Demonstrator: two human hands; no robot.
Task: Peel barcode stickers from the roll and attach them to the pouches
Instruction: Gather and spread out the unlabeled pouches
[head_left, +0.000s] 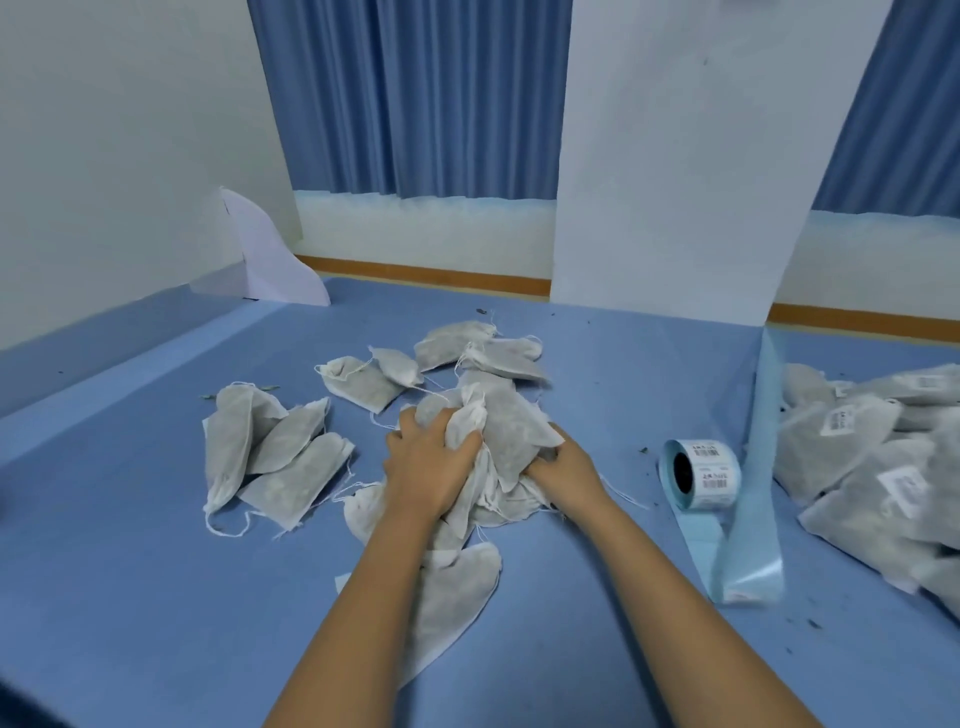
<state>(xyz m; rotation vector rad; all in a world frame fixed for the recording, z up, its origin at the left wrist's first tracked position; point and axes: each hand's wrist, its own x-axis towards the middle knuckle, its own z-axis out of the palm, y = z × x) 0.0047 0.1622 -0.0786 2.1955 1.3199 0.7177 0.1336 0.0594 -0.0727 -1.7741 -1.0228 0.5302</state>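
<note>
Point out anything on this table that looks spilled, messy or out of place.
Dark crumbs lie scattered over the table around the sticker roll and nearer the front edge, possibly filling spilled from the pouches. The roll's empty blue backing strip trails loose in a standing loop.

The pouches (363, 382) in front of you are thin, soft cloth, dull and a bit fuzzy. Your sticker roll (701, 473) is white paper on a shiny, smooth blue strip (750, 561). The blue table (156, 571) looks dull and smooth. The curtain (415, 93) is cloth.
</note>
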